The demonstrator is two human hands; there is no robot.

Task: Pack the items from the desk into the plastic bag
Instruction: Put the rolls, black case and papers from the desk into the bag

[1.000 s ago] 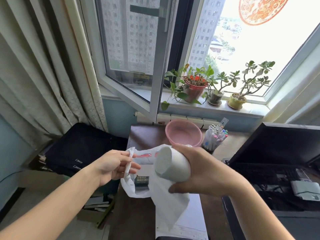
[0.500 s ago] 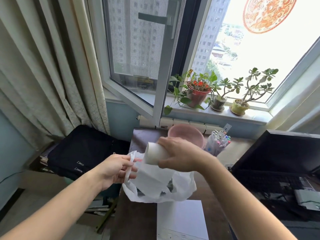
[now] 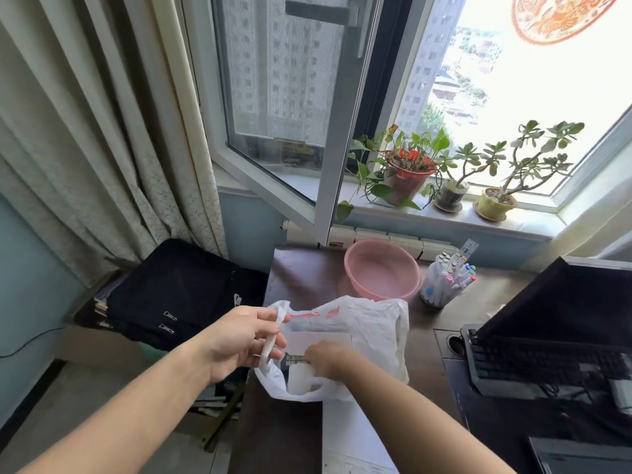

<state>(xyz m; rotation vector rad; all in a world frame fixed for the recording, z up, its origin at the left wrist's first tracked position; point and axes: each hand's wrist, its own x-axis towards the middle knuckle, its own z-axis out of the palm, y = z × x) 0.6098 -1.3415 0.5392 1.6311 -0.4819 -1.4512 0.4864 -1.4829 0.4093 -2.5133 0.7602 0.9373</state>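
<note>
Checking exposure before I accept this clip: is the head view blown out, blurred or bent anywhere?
Head view: sky through the window pane is overexposed; the right hand inside the plastic bag is motion-blurred; the left hand is sharper; window frame and curtain bow from wide-angle distortion.

I see the bag [image 3: 362, 323], thin crumpled white plastic with red print, lying open at lower centre of the frame on the dark desk [image 3: 307, 268]. Its left handle is raised. Inside, a white roll [image 3: 301, 381] lies low by the mouth, beside a flat printed box [image 3: 321, 340].
</note>
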